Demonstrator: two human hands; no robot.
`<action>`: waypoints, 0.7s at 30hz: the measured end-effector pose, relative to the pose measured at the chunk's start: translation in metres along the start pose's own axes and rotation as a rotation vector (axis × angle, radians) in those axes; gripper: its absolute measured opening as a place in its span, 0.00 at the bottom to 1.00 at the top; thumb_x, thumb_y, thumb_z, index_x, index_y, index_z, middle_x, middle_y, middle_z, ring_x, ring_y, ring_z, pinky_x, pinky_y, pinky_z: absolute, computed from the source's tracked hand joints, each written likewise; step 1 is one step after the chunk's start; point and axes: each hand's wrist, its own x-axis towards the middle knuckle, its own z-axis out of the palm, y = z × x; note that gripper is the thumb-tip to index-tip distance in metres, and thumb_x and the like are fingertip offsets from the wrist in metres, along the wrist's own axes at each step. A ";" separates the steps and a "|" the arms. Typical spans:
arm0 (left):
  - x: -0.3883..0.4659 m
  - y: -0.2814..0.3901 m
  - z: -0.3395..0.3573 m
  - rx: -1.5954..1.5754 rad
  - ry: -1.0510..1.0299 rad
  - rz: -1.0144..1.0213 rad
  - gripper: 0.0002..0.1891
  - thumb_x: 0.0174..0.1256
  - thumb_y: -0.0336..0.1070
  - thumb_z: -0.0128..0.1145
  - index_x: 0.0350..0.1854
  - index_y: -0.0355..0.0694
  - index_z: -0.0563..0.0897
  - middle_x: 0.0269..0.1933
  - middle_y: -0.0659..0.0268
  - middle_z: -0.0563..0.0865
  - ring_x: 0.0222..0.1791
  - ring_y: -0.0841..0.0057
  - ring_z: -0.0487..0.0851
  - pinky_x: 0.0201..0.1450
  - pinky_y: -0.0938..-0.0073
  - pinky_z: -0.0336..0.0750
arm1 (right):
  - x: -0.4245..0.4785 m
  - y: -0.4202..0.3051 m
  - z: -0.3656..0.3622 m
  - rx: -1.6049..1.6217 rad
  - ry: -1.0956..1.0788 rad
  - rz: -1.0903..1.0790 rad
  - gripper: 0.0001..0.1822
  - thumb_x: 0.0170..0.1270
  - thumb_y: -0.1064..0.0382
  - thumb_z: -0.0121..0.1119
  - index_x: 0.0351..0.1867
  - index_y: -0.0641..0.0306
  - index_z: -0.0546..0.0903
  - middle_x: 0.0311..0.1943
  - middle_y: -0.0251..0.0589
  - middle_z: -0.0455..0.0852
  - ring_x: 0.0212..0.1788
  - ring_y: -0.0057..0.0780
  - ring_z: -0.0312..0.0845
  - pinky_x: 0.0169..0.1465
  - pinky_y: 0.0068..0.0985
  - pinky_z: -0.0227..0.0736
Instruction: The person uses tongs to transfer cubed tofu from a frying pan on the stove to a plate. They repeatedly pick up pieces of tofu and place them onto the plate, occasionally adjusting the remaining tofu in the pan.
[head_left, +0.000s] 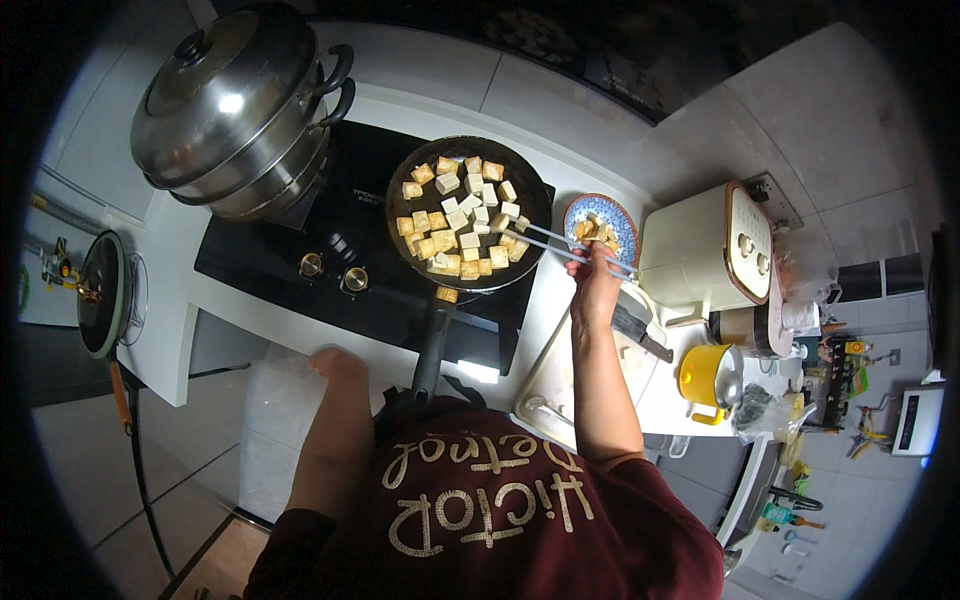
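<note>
My right hand (596, 274) grips a pair of pale chopsticks (570, 253), which reach left over the frying pan's rim. Their tips are among tofu cubes (457, 220) at the right side of the dark frying pan (416, 210); I cannot tell whether a cube is pinched. Some cubes are white, others golden brown. Just beyond my right hand, a blue-patterned plate (628, 217) with a reddish rim holds several browned tofu pieces (592, 227), partly covered by the hand. My left hand (339, 365) is at the counter's front edge, its fingers not clearly visible. The pan handle (431, 349) points towards me.
A large steel steamer pot (232, 112) stands left on the black glass cooktop (300, 240). Right of it are a white cutting board (551, 367), a cleaver (637, 322), a cream-coloured appliance (690, 247) and a yellow pot (701, 375). A lidded pan (103, 292) is at far left.
</note>
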 end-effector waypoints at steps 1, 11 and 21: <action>0.001 0.001 0.001 -0.023 0.001 -0.006 0.18 0.74 0.45 0.44 0.59 0.47 0.78 0.60 0.63 0.81 0.59 0.69 0.80 0.57 0.64 0.75 | 0.000 -0.002 0.000 -0.038 -0.022 -0.040 0.13 0.75 0.58 0.54 0.41 0.68 0.80 0.30 0.43 0.83 0.20 0.26 0.76 0.26 0.21 0.72; 0.024 0.003 0.018 -0.677 0.109 -0.263 0.17 0.74 0.41 0.43 0.58 0.43 0.77 0.59 0.60 0.81 0.56 0.66 0.82 0.54 0.63 0.79 | -0.025 -0.018 0.024 -0.409 -0.191 -0.338 0.14 0.76 0.57 0.53 0.39 0.68 0.79 0.28 0.38 0.81 0.23 0.23 0.77 0.27 0.20 0.72; 0.055 0.019 0.043 -1.689 0.343 -0.590 0.15 0.74 0.37 0.43 0.57 0.40 0.75 0.57 0.57 0.82 0.54 0.63 0.84 0.52 0.62 0.82 | -0.038 -0.022 0.032 -0.645 -0.285 -0.566 0.13 0.75 0.58 0.56 0.39 0.68 0.81 0.27 0.37 0.82 0.26 0.21 0.78 0.29 0.19 0.73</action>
